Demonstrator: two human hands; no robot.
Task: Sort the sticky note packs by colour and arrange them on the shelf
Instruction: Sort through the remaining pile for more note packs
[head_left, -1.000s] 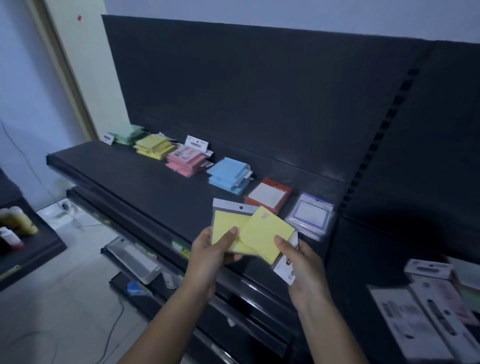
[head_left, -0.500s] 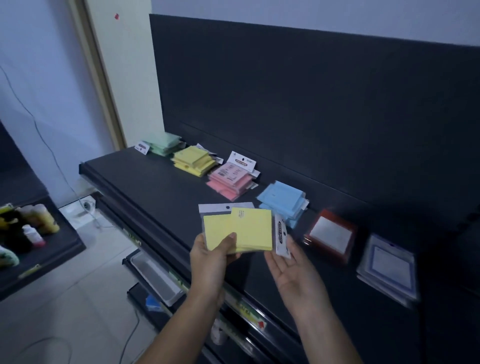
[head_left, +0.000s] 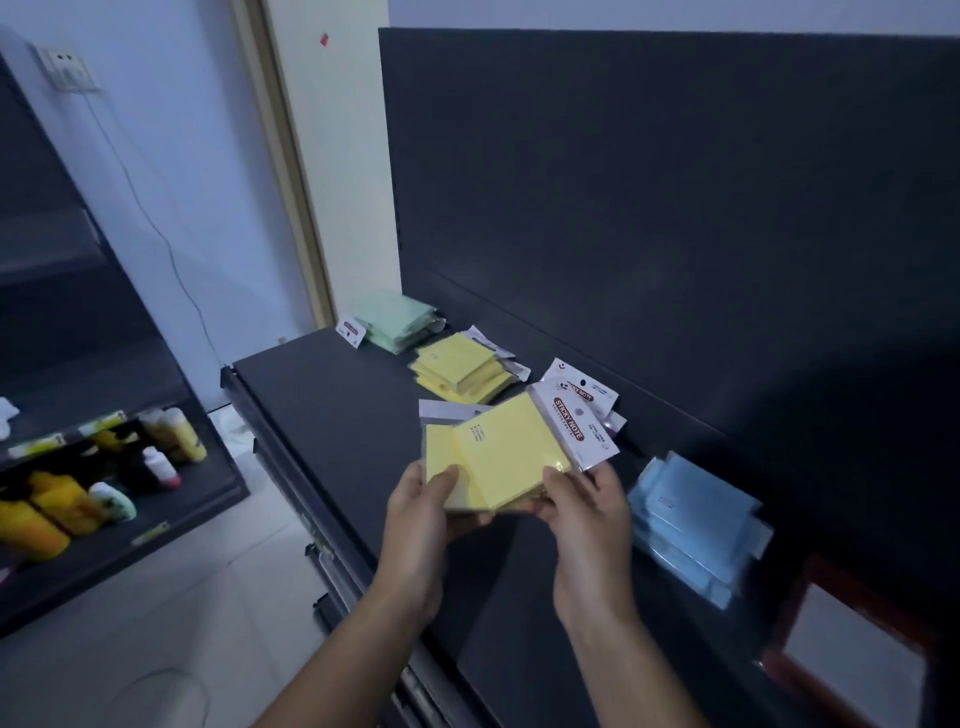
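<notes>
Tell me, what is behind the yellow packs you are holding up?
Behind the held yellow packs stand white header cards printed "Sticky Note", on the dark shelf. The packs those cards belong to are covered, so their colour cannot be told. Both hands, left and right, grip the yellow packs.

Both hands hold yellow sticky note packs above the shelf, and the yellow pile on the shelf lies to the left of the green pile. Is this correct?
Not quite. In the head view the yellow pile lies to the right of the green pile, not left. The left hand and right hand do hold yellow packs above the shelf.

The held yellow packs (head_left: 511, 457) hide the pink stack — the red-framed pack (head_left: 852, 660) runs off the bottom-right edge.
</notes>
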